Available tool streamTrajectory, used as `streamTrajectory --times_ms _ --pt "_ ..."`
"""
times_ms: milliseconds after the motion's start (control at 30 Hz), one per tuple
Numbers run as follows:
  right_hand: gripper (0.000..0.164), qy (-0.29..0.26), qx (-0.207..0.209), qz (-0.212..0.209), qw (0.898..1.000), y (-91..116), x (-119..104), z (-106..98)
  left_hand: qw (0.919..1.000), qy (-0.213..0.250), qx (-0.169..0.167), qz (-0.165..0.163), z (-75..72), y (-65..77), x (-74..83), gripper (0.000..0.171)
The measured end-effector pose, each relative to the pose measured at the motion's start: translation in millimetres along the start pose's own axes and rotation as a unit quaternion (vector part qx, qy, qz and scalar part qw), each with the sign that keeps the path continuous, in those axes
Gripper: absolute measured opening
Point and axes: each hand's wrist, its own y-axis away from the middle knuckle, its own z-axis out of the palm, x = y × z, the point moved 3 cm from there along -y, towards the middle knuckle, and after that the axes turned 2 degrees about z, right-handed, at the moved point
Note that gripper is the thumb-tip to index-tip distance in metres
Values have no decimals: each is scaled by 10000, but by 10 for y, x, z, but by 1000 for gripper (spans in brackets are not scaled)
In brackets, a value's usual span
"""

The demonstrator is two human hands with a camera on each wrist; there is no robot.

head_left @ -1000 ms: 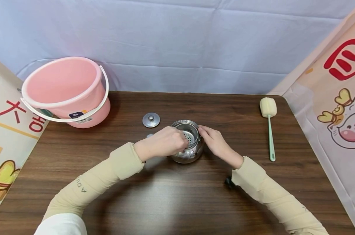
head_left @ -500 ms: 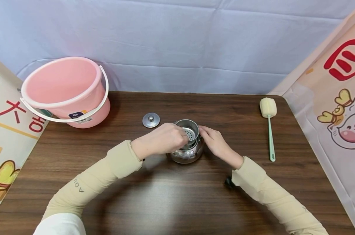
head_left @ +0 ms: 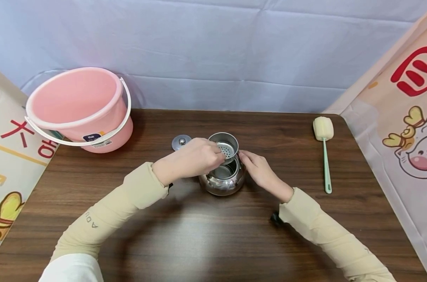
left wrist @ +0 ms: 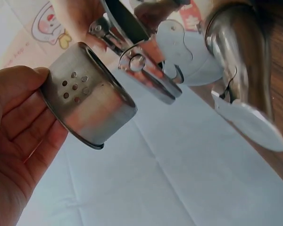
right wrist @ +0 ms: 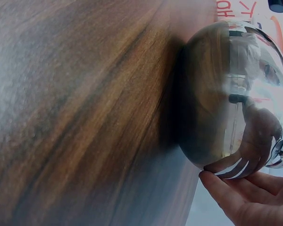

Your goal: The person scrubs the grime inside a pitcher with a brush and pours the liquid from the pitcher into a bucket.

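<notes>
My left hand [head_left: 202, 157] pinches the rim of a small stainless steel tea strainer [head_left: 226, 149] with a perforated bottom. The strainer is held tilted, just above and behind the open mouth of a shiny metal teapot [head_left: 221, 185]. In the left wrist view the strainer [left wrist: 92, 110] hangs from the thumb and fingers, its holes facing the hand. My right hand [head_left: 259, 170] grips the right side of the teapot, near its rim. The right wrist view shows fingertips [right wrist: 217, 186] against the rounded teapot body [right wrist: 236, 99]; the thumb is out of that view.
A round metal lid [head_left: 179, 141] with a knob lies behind my left hand, partly covered by it. At the back left stands a pink bucket [head_left: 121, 135] with a white handle. A sponge brush [head_left: 324, 150] lies at the right on the wooden table [head_left: 213, 243].
My left hand has lifted the strainer up and back out of the teapot's mouth, so the inside now shows. The right hand has stayed in place on the teapot.
</notes>
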Motion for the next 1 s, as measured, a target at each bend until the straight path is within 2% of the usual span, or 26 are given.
streamTrajectory --times_ms 167,400,533,1000 --pt "45 14 13 13 10000 4 -15 -11 10000 -49 -9 -38 -26 -1 -41 17" --pt "46 20 -7 3 10000 7 -11 -14 9997 -81 154 -178 -57 12 -113 19" --pt "46 9 13 0 10000 11 -11 -14 9996 -59 109 -248 -68 30 -158 18" --pt "49 -54 -104 43 9999 17 -8 -9 9964 -119 338 -769 -149 137 -374 21"
